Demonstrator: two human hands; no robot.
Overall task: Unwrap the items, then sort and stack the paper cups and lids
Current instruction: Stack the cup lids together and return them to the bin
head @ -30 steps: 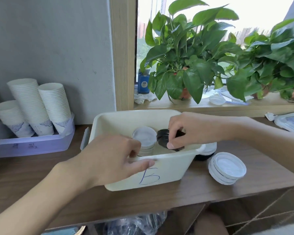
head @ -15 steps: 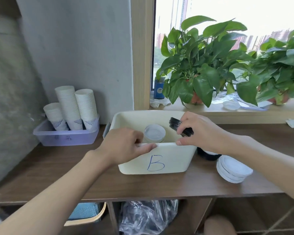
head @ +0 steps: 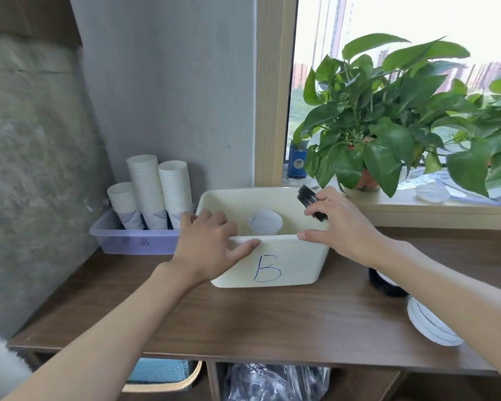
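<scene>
A cream bin marked "B" [head: 289, 270] stands on the wooden table. My left hand [head: 211, 244] grips its front rim, thumb on the outside. My right hand [head: 339, 221] holds a small stack of black lids [head: 310, 198] tilted above the bin's right side, its thumb touching the front rim. Inside the bin stands a stack of white lids [head: 265, 222]. More black lids [head: 385, 285] and white lids [head: 428, 325] lie on the table to the right, partly hidden by my right forearm. Three stacks of paper cups [head: 156, 192] stand in a purple tray [head: 133, 241] at the left.
Potted plants [head: 382, 123] sit on the window sill behind the bin, with clear plastic wrap [head: 434, 189] beside them. A grey wall closes the left side. Under the table are a plastic bag [head: 275, 380] and a blue item in a basket [head: 159, 371].
The view has pulled back and swung left. My right hand has lifted the black lids from inside the bin up over its right side. My left hand stays on the front rim.
</scene>
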